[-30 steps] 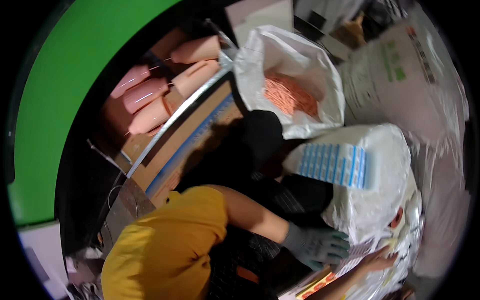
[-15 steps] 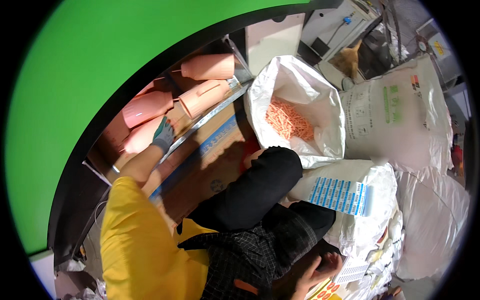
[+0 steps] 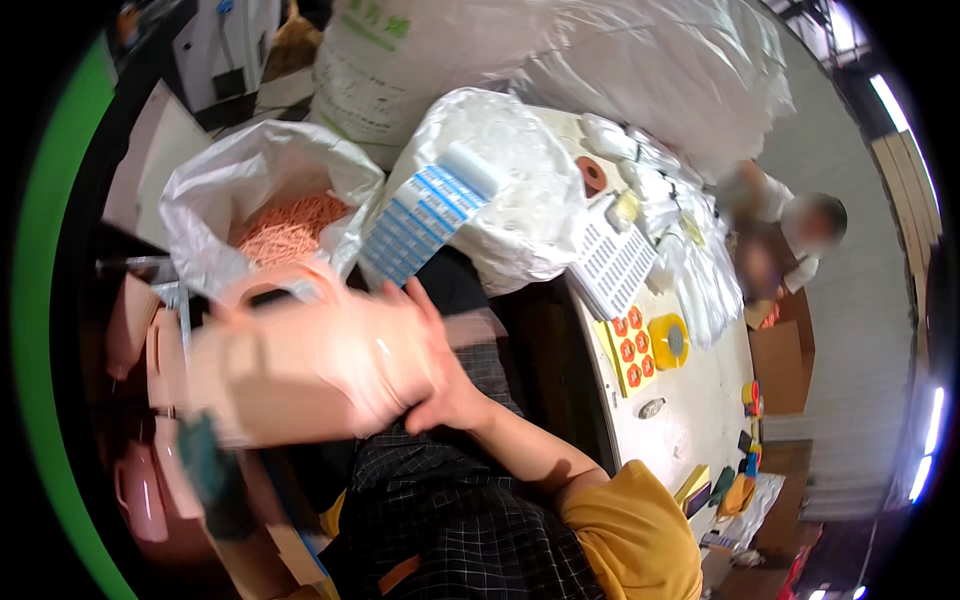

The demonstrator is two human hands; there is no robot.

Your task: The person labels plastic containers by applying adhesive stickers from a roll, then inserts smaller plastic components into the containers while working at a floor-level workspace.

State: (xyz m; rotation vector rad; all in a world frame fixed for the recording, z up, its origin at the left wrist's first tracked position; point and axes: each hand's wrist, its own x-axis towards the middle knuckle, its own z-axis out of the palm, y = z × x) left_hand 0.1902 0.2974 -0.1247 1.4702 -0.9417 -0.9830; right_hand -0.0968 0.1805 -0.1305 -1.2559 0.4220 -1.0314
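A large pink plastic jug (image 3: pixel 300 365) with a looped handle lies sideways in front of me, blurred by motion. My right hand (image 3: pixel 440 375), bare, grips its right end with the fingers spread around it. Against the jug's lower left end is my left hand (image 3: pixel 217 478) in a green and grey glove. Motion smears its fingers, so how they meet the jug is unclear. More pink jugs lie at the far left, among them a glossy one (image 3: pixel 142 490) below the others.
An open white sack (image 3: pixel 190 195) holds thin pink plastic sticks (image 3: pixel 290 228). Blue-and-white label strips (image 3: pixel 420 220) hang by a stuffed white bag (image 3: pixel 505 165). On the table (image 3: pixel 650 440) are orange round stickers (image 3: pixel 632 350) and a yellow tape roll (image 3: pixel 668 340). Another person (image 3: pixel 800 225) is beyond it.
My view has swung right. My left hand has left the row of jugs, and one jug is now in front of my lap. My right hand has come up onto that jug.
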